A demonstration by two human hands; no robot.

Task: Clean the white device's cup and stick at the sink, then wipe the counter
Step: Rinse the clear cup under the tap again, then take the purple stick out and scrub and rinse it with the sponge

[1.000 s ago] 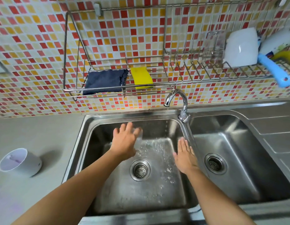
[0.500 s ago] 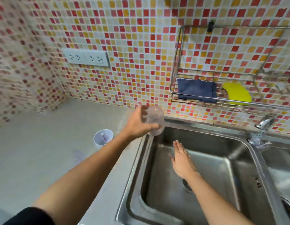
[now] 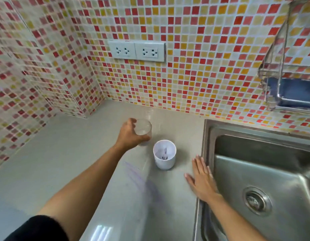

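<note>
**Ops:** Cup status?
**Me:** The clear cup is in the left hand, with fingers and thumb wrapped round its side in a full hold. It's over the grey counter, just behind and left of the white device. My feed doesn't show whether its base touches the counter.

**Ops:** Device?
**Me:** It's upright on the counter with its open top up, between the cup and the sink. I see a small stick standing inside it, blurred. The cup and device are close, but I can't confirm contact.

**Ops:** Right hand?
**Me:** The right hand is flat, palm down, fingers straight and together, holding nothing. It lies on the counter just beside the sink's left rim.

**Ops:** Counter surface?
**Me:** There's a faint purple smear in front of the device, between the forearms.

**Ops:** Surroundings?
**Me:** A drain strainer sits in the basin. A double wall socket is on the mosaic tile wall above the counter. The wire rack at top right has a dark blue cloth in it. There's a black sleeve on the left upper arm.
</note>
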